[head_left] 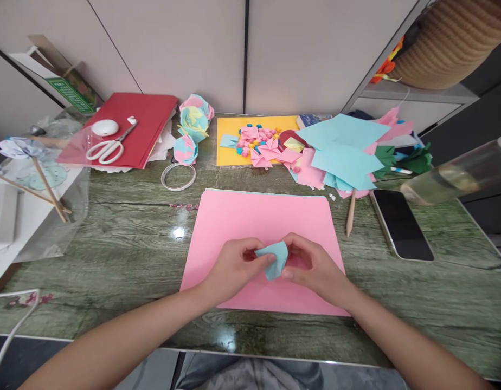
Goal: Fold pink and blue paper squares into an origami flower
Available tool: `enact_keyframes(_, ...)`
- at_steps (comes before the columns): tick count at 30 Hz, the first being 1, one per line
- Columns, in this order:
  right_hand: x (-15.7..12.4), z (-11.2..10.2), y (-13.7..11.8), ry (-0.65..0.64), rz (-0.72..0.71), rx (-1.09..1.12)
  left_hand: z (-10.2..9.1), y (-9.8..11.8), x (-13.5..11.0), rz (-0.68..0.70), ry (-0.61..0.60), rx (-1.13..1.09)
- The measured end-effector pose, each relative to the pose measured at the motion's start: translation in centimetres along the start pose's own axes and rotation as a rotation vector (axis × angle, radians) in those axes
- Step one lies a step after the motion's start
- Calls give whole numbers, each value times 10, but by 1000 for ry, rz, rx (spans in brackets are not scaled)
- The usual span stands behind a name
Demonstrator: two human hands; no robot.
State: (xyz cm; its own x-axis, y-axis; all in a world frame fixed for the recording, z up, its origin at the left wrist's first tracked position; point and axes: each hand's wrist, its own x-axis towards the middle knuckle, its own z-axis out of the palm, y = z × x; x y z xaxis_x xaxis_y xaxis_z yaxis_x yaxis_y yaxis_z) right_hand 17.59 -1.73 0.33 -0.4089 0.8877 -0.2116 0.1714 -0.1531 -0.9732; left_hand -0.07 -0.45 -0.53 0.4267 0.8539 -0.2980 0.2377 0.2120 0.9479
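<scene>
the left hand point(238, 268) is pinching a small, creased, light-blue paper piece point(279, 261) over a pink rectangular paper stack point(230, 216); the right hand point(318, 268) is curving its fingers around the piece's edge, whether gripping i cannot tell. uneven tugging would likely be skewing or tearing the fold.

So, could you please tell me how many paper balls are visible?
3, left of the yellow sheet: the back ball, the middle ball and the front ball, nearest the white ring. More may be hidden.
</scene>
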Motion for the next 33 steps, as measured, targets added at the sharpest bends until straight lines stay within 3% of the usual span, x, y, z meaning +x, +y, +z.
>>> enact_keyframes(6, 0, -2, -1, 34, 4, 68, -2, 0, 2, 5, 54, 3)
enact_keyframes(15, 5, -8, 9, 165, 29, 55, -11, -1, 1, 14, -91, -394)
enact_keyframes(24, 1, 4, 10, 185, 36, -33, -4, 4, 3, -4, -47, -157)
enact_keyframes(30, 2, -1, 10, 175, 34, 14, -10, -2, 3, 29, -105, -411)
enact_keyframes(33, 3, -2, 10, 169, 33, 19, -10, -2, 3, 9, -115, -360)
